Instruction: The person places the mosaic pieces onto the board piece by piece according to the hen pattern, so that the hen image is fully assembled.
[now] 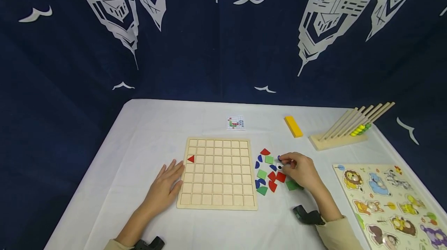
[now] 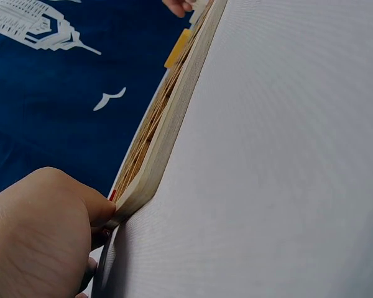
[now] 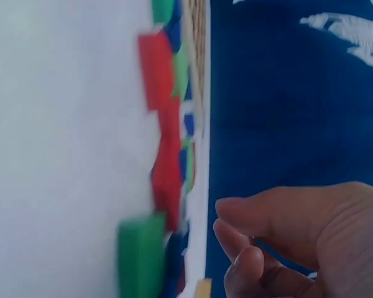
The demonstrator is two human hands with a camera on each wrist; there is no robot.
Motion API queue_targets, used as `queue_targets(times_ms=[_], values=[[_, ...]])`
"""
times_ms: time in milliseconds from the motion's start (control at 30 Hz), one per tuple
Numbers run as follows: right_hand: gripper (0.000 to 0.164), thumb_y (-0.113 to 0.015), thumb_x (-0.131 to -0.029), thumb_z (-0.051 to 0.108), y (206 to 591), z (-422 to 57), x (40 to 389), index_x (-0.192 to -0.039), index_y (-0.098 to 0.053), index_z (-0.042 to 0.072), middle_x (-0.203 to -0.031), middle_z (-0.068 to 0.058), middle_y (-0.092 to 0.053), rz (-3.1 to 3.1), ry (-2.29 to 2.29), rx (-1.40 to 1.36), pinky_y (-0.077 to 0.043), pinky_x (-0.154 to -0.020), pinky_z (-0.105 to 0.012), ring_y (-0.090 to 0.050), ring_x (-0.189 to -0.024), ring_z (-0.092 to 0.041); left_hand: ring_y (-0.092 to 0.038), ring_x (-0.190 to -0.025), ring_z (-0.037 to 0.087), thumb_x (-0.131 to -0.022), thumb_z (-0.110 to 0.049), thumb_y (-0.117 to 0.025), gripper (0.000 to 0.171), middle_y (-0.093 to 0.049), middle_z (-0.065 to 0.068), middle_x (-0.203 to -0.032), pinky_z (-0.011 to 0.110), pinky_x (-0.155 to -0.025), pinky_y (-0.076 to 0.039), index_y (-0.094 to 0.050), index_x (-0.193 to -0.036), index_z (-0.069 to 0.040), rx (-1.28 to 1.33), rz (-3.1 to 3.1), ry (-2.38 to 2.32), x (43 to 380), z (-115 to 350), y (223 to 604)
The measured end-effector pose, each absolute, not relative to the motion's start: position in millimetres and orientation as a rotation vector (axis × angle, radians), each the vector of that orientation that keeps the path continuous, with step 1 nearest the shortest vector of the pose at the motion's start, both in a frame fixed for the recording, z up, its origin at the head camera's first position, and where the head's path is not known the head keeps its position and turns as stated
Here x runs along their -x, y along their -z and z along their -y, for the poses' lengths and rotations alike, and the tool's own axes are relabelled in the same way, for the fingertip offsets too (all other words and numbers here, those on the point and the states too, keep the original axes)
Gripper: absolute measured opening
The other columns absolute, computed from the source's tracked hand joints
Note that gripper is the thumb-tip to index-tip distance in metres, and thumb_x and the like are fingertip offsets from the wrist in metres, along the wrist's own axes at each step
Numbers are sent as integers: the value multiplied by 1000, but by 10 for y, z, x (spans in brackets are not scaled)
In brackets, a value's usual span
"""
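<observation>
A wooden grid board (image 1: 217, 207) lies on the white table, with a red triangle (image 1: 191, 159) in a left-column square, third row from the top. My left hand (image 1: 164, 186) rests at the board's left edge, fingers extended; the left wrist view has the thumb touching the rim. Right of the board, my right hand (image 1: 298, 168) hovers over loose pieces, thumb and forefinger close together. By its fingertips are a blue piece (image 1: 279, 157) and a white piece with a black dot (image 1: 279, 166). Nothing shows between the fingers in the right wrist view.
Red, green and blue pieces, including a red square (image 1: 281, 177), lie beside the board. A pattern card (image 1: 235, 123) and a yellow block (image 1: 293, 126) lie behind. A peg stand with beads (image 1: 324, 143) and an animal puzzle (image 1: 380, 199) occupy the right side.
</observation>
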State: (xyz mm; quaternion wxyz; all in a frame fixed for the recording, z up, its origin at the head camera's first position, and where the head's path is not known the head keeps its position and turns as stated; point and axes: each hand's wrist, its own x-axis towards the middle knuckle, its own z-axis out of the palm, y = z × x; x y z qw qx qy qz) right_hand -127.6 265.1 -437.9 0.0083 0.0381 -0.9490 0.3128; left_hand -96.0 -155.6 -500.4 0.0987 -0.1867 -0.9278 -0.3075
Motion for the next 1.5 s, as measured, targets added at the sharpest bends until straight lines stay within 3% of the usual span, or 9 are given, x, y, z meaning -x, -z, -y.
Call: queue_targets(times_ms=[700, 1067, 1267, 1500], values=[[25, -73, -82, 2, 4588, -2743, 1323, -107, -73, 3, -85, -5, -59, 2988, -908, -288, -34, -54, -21, -42, -66, -13, -39, -141, 36, -89, -5, -65, 46, -52, 17, -144, 61, -115, -24, -56, -133, 5, 549, 2738, 905, 959, 1559, 5003], [25, -76, -82, 15, 4533, -2734, 1331, -104, -70, 4, -85, -4, -62, 3011, -790, -183, -37, -58, -23, -47, -70, -15, -39, -141, 35, -90, -6, -65, 46, -52, 16, -144, 61, -115, -24, -56, -134, 4, 554, 2740, 905, 965, 1560, 4992], [25, -77, -82, 23, 4380, -2458, 1410, -99, -69, 6, -82, -3, -62, 2964, -785, -168, -38, -50, -22, -47, -64, -15, -39, -141, 35, -89, -6, -65, 46, -52, 17, -143, 60, -115, -24, -57, -133, 4, 554, 2735, 906, 969, 1566, 4984], [23, -79, -80, 23, 4200, -1863, 1612, -94, -69, 7, -79, -2, -63, 2901, -844, -370, -36, -50, -23, -45, -58, -11, -39, -141, 35, -89, -6, -66, 46, -53, 16, -143, 60, -116, -24, -57, -133, 4, 540, 2745, 914, 965, 1557, 4978]])
